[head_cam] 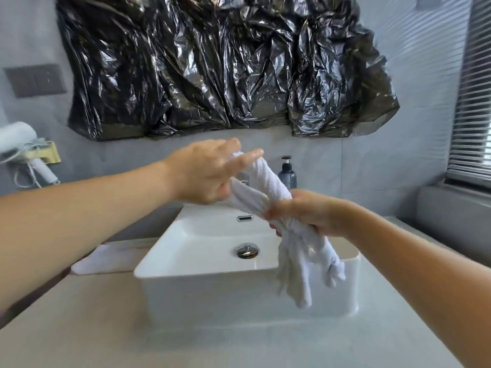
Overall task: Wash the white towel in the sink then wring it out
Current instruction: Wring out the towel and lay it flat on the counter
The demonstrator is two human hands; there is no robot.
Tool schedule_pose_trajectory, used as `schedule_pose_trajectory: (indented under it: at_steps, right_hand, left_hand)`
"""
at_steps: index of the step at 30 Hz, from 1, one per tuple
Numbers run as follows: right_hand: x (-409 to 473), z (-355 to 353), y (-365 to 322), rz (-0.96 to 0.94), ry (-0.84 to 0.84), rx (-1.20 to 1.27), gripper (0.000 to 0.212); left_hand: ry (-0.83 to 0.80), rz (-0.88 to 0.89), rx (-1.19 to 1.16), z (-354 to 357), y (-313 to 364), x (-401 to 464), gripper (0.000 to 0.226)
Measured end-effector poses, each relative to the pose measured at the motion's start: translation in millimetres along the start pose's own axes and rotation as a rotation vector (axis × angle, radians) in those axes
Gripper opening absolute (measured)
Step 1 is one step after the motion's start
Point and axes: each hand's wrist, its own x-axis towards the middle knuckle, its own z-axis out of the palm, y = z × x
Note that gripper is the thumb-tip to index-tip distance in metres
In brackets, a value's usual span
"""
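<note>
Grey countertop (106, 328) bears sink (202, 272); right hand (308, 213) grips twisted towel (255, 192), left hand (204, 173) seemingly loosening.

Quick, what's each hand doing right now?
Left hand: fingers mostly straight, touching the twisted white towel's upper end.
Right hand: curled tight round the towel's middle.
</note>
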Motion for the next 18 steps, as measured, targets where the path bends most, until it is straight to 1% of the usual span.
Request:
schedule_pose_trajectory:
  at_steps: [1,2,4,5,6,8,9,10,11,12,13,16,18]
  right_hand:
    - [-6.4,-1.3,-9.6,0.009,0.013,-0.055,0.024]
    - [-12.1,-2.0,-18.1,0.017,0.017,-0.094,0.024]
    - [-22.5,-0.9,-33.4,0.043,0.007,-0.131,0.024]
    - [-26.2,0.1,-39.1,0.056,0.000,-0.139,0.025]
    - [-28.8,1.5,-43.1,0.065,-0.007,-0.145,0.026]
    - [-33.8,6.6,-48.6,0.070,-0.012,-0.141,0.027]
    - [-36.7,10.1,-50.6,0.064,-0.011,-0.135,0.026]
    - [-40.0,13.9,-52.2,0.050,-0.010,-0.117,0.025]
    - [-44.5,17.4,-54.6,0.036,-0.009,-0.084,0.027]
    - [-49.3,18.9,-56.0,0.025,-0.016,-0.031,0.032]
    - [-54.5,17.9,-57.1,0.022,-0.041,0.042,0.040]
    - [-60.2,7.6,-53.9,-0.028,-0.180,0.280,0.062]
    - [-56.3,3.5,-47.1,-0.090,-0.238,0.405,0.072]
  left_hand:
    - [-0.057,-0.045,0.013,-6.1,5.2,-9.1,0.082]
    - [-0.092,-0.092,0.077,-11.7,11.5,-15.9,0.093]
    - [-0.102,-0.152,0.271,-15.4,23.2,-21.3,0.105]
    - [-0.079,-0.178,0.336,-16.1,28.5,-19.4,0.103]
    - [-0.028,-0.201,0.383,-16.5,32.7,-16.1,0.092]
    - [0.042,-0.224,0.474,-18.7,37.3,-7.9,0.056]
    - [0.059,-0.213,0.516,-19.6,38.0,-3.7,0.047]
    - [0.071,-0.185,0.520,-20.4,37.8,-0.3,0.039]
    - [0.093,-0.152,0.477,-22.3,35.6,2.9,0.032]
    - [0.123,-0.126,0.422,-24.6,31.8,5.7,0.027]
    - [0.161,-0.115,0.376,-26.9,26.8,8.1,0.024]
    - [0.248,-0.155,0.320,-40.9,14.6,15.4,0.039]
    - [0.298,-0.144,0.310,-51.3,10.1,20.0,0.040]
